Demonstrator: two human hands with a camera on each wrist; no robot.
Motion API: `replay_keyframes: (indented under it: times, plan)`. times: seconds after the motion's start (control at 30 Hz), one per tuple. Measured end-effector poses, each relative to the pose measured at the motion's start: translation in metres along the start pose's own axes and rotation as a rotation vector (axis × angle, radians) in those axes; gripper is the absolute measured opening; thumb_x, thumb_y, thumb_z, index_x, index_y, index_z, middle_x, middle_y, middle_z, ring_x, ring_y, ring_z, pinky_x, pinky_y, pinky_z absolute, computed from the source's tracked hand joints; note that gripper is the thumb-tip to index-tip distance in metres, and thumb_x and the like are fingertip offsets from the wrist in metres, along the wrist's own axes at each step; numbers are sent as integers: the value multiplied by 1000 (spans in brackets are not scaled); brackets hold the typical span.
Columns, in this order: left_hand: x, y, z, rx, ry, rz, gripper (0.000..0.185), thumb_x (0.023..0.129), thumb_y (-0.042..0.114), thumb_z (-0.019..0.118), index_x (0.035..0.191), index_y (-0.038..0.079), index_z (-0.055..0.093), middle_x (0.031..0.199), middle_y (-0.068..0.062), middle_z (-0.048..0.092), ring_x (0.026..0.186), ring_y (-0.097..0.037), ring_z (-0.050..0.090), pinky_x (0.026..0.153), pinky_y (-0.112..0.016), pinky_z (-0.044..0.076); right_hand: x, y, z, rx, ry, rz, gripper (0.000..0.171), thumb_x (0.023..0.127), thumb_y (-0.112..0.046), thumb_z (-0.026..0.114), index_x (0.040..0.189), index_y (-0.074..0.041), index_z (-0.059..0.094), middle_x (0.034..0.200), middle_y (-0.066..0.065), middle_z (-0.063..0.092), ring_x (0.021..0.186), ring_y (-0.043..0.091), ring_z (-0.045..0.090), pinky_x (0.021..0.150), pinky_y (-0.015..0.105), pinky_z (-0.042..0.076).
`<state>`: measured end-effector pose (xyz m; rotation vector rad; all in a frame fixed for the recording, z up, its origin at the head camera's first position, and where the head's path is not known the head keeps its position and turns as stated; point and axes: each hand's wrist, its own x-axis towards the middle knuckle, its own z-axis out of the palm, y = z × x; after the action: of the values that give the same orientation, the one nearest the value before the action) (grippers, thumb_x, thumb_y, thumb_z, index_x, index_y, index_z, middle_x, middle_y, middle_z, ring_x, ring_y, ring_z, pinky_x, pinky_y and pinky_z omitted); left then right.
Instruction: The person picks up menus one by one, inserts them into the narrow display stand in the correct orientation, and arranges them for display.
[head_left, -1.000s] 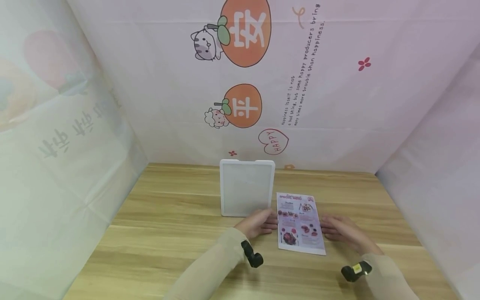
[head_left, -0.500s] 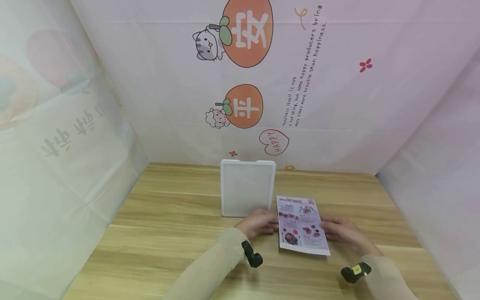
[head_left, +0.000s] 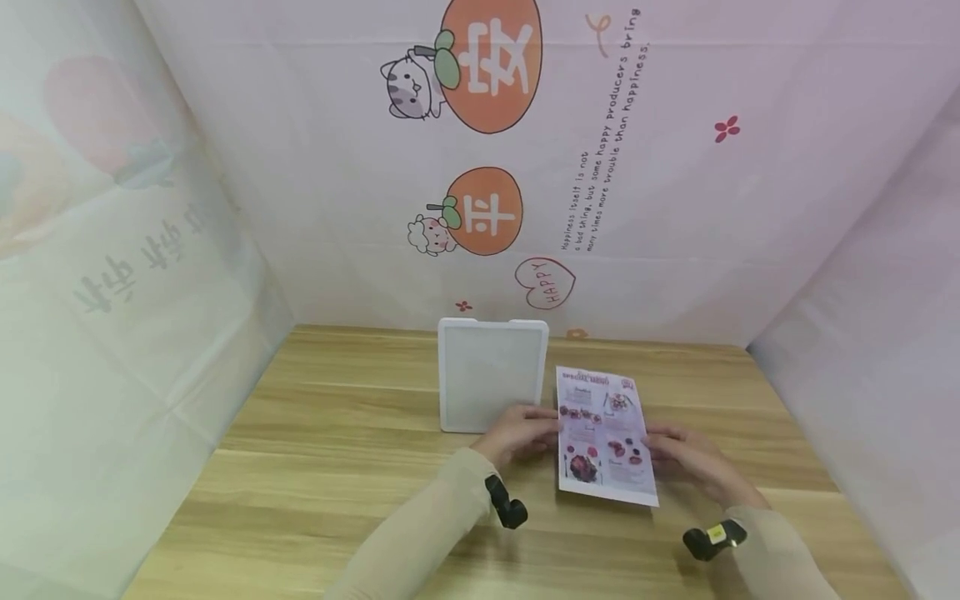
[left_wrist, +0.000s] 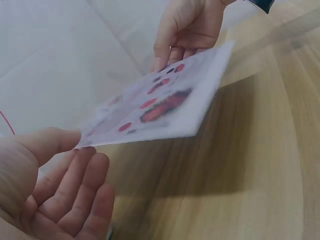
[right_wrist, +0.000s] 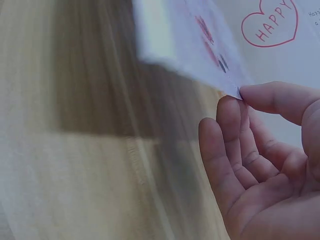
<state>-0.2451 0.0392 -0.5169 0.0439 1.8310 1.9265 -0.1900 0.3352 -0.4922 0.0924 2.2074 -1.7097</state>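
A glossy printed paper menu leaflet with red food pictures (head_left: 604, 435) is pinched at its left edge by the left hand (head_left: 519, 432) and at its right edge by the right hand (head_left: 686, 458); thumb above and fingers beneath are seen in both wrist views. Compared with a second ago, when it lay flat, the leaflet is now raised clear of the light wooden table (head_left: 330, 467), far end tilted up; it is judged to be fully held. A white rectangular frame (head_left: 491, 374) stands just left of it.
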Motion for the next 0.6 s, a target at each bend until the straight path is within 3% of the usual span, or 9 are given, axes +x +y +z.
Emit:
replay_keyframes:
  times: [0.23, 0.33, 0.5, 0.6]
  plan:
    - [2, 9, -1, 9, 3, 49, 27, 88, 15, 78, 112, 4, 72, 98, -5, 73, 87, -19, 70, 82, -34, 57, 2, -10, -2, 10, -3, -30, 54, 102, -18, 58, 137, 20, 40, 118, 18, 67, 100, 18, 68, 93, 35, 54]
    - [1, 15, -2, 57, 14, 78, 27, 88, 18, 78, 111, 5, 72, 100, -3, 72, 93, -21, 70, 88, -37, 55, 3, -14, -2, 28, 13, -21, 53, 102, -20, 60, 135, 18, 42, 115, 14, 69, 98, 15, 68, 94, 35, 53]
    - [-3, 27, -4, 157, 29, 122, 26, 90, 21, 76, 111, 6, 72, 98, -2, 71, 100, -31, 68, 90, -43, 54, 3, -21, -2, 34, 19, -45, 50, 103, -23, 59, 133, 15, 46, 117, 18, 68, 99, 17, 68, 95, 38, 52]
    - [-7, 36, -4, 165, 34, 142, 25, 90, 20, 76, 109, 4, 72, 94, -3, 71, 98, -35, 68, 86, -45, 56, 1, -25, -3, 11, 31, -81, 52, 103, -28, 59, 133, 13, 46, 123, 22, 65, 105, 20, 67, 99, 41, 50]
